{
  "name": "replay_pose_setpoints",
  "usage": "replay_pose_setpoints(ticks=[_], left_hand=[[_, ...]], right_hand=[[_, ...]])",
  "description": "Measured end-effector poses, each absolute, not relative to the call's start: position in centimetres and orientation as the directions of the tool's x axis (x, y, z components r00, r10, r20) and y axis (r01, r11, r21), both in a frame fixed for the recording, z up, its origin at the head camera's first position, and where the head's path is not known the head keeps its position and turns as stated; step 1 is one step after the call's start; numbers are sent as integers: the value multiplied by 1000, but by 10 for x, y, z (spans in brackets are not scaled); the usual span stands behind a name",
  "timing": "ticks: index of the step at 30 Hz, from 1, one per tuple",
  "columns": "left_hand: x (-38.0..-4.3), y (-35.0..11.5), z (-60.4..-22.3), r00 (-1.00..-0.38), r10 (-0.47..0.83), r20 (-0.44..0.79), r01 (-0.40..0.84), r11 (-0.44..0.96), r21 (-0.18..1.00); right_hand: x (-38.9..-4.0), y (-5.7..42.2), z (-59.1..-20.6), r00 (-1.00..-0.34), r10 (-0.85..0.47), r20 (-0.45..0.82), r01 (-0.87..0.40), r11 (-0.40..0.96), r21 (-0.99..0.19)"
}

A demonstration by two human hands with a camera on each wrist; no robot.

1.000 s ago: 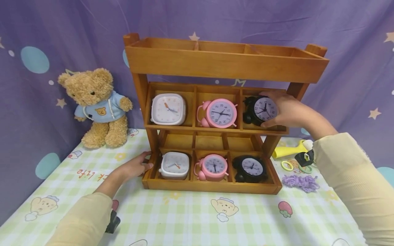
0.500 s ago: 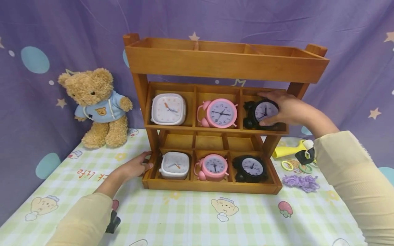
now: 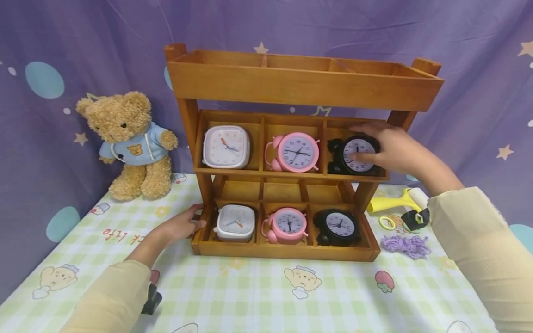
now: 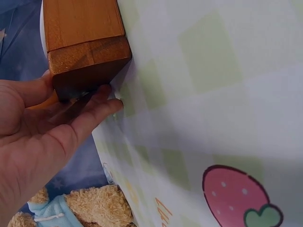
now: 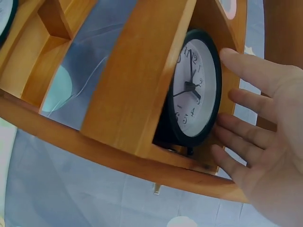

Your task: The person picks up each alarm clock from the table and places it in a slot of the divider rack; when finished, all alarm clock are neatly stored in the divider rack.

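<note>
My right hand (image 3: 393,147) is at a black twin-bell alarm clock (image 3: 359,155) in the right compartment of the shelf's middle tier. Its thumb lies over the dial edge in the head view. In the right wrist view the fingers (image 5: 246,123) are extended and spread along the clock's rim, barely touching it. The clock lies with its bells to the left. My left hand (image 3: 176,227) touches the lower left end of the wooden shelf (image 3: 287,253), thumb and fingers fairly straight against the end wood (image 4: 90,54); some fingers are partly hidden there.
White clocks (image 3: 226,147) and pink clocks (image 3: 297,152) fill the other middle and bottom compartments, with another black clock (image 3: 339,226) bottom right. A teddy bear (image 3: 133,145) sits left. Yellow lint roller (image 3: 391,202), hair ties (image 3: 387,223) and purple yarn (image 3: 405,246) lie right.
The black clock in the middle tier has shifted slightly right and down into its compartment. My right hand moved with it, its thumb now higher over the dial. My left hand has stayed put.
</note>
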State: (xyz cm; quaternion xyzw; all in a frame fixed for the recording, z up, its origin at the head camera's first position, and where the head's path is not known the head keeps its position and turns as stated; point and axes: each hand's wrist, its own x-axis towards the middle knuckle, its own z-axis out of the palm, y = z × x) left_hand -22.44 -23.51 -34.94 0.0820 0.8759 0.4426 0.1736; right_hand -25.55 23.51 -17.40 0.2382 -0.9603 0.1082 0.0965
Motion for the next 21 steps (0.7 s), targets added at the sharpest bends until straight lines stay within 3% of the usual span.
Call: replay_pose_setpoints(ticks=[5, 15, 21], left_hand=[[-225, -234, -347, -925, 319, -207, 57, 655, 753], [-230, -234, -330, -928, 348, -137, 262, 868, 422], [-230, -235, -316, -950, 309, -47, 280, 908, 311]], right_hand=[[-246, 238, -182, -824, -452, 342, -519, 844, -134], [-226, 250, -209, -657, -411, 632, -592, 801, -94], [-214, 263, -224, -633, -345, 693, -573, 810, -120]])
